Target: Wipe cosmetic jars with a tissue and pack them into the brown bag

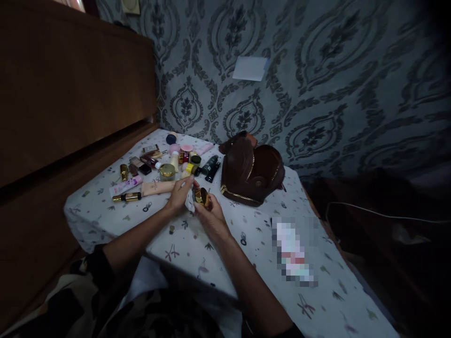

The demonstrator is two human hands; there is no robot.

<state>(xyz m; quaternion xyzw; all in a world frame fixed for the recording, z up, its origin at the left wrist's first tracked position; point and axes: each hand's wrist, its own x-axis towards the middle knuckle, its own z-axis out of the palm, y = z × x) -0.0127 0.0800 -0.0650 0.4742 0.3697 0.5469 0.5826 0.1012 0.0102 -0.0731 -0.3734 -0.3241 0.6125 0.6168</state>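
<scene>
My right hand holds a small round gold container just above the table. My left hand pinches a white tissue against that container. Both hands meet over the white patterned tablecloth, close to the pile of cosmetics. A brown leather bag stands a little to the right of my hands, its flap open.
Several cosmetics lie at the far left of the table: a pink tube, a beige tube, a gold-capped jar, dark bottles. A blurred white item lies to the right. A wooden panel stands left, the wallpapered wall behind.
</scene>
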